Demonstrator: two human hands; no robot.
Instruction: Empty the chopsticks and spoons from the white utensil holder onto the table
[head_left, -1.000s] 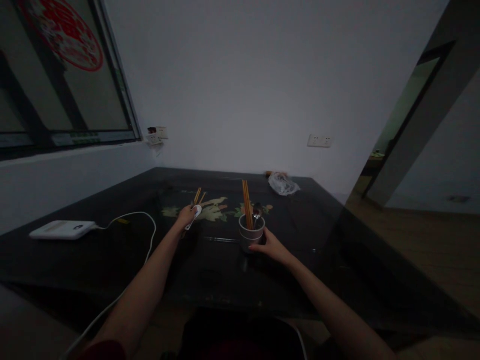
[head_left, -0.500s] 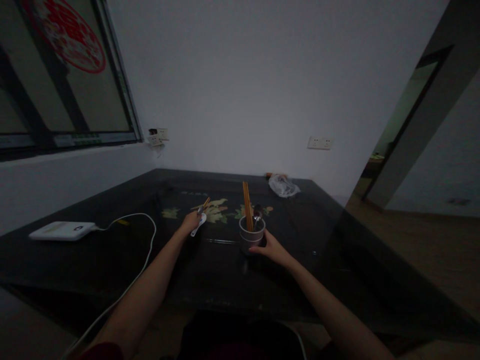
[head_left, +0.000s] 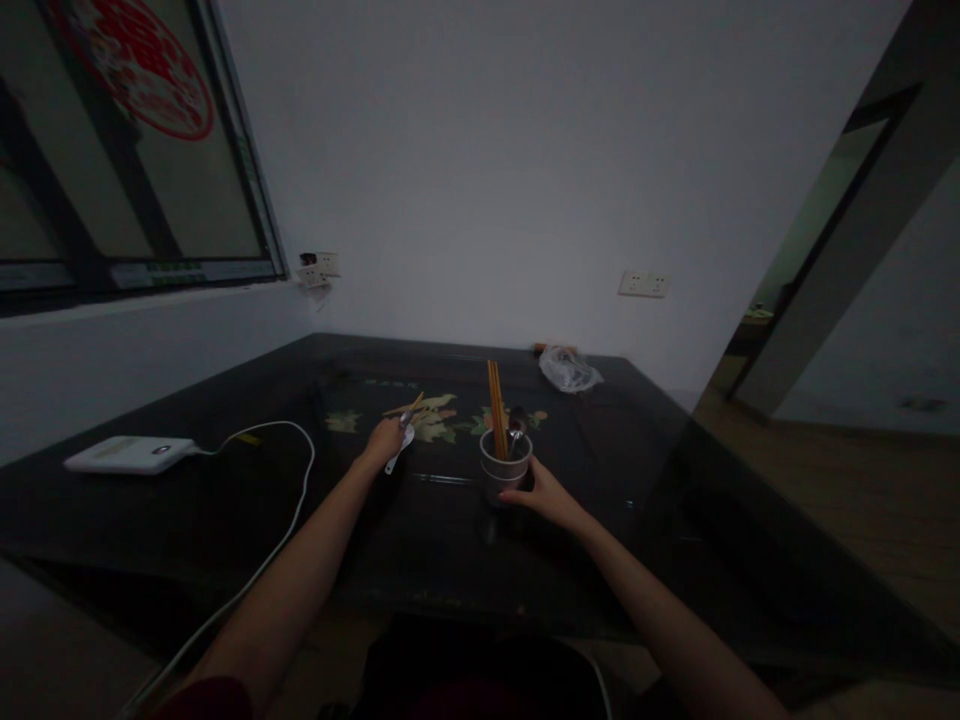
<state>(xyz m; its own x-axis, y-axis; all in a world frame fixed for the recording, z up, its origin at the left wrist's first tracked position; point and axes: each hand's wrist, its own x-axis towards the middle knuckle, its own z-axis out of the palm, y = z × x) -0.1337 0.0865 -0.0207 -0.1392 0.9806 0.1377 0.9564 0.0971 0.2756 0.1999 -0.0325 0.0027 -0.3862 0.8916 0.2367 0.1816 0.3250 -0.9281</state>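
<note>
A grey cup (head_left: 504, 470) stands on the dark table (head_left: 420, 540) with orange chopsticks (head_left: 495, 405) and a metal spoon (head_left: 516, 428) upright in it. My right hand (head_left: 541, 495) is wrapped around the cup's right side. To the left of the cup, my left hand (head_left: 385, 438) is closed on a white spoon (head_left: 401, 447) and a pair of orange chopsticks (head_left: 412, 404), held low over the table. The table top has a flower picture between my hands.
A white device (head_left: 129, 453) lies at the table's left with a white cable (head_left: 300, 470) curling toward the front edge. A crumpled clear plastic bag (head_left: 568, 369) sits at the far edge. Window at left, doorway at right.
My left hand has lowered its chopsticks from pointing up to lying nearly flat over the table. My right hand stays on the cup.
</note>
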